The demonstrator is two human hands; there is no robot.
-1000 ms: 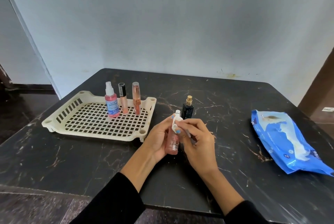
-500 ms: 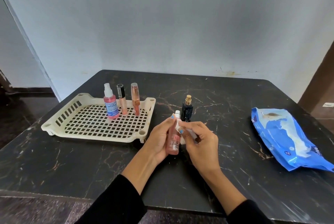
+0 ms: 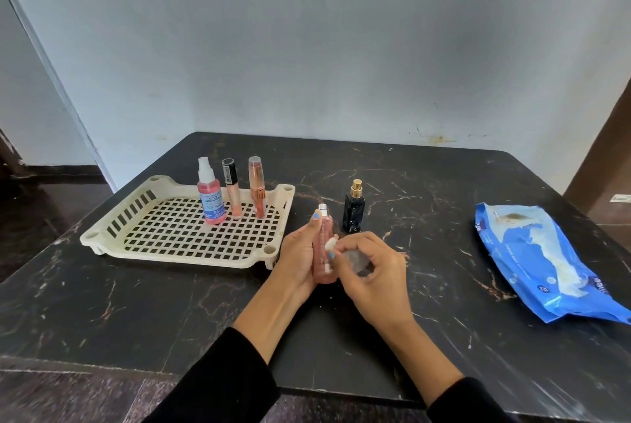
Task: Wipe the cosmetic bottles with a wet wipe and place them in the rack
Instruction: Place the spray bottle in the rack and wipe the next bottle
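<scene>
Pinching a small wad of wet wipe between thumb and fingertips, the right hand presses it against the side of the pink bottle, which suits rubbing one face at a time. The left hand wraps round that bottle from the far side and holds it upright, just off the near right corner of the rack, probably so it can be turned under the wipe and then set inside with little reach. Three bottles already stand in a row along the rack's back edge: a pink spray bottle, a black-capped tube and a rose-gold tube. A dark bottle waits on the table right of the rack, beyond the hands, seemingly not yet wiped. The blue wipe pack lies well right of the rack.
</scene>
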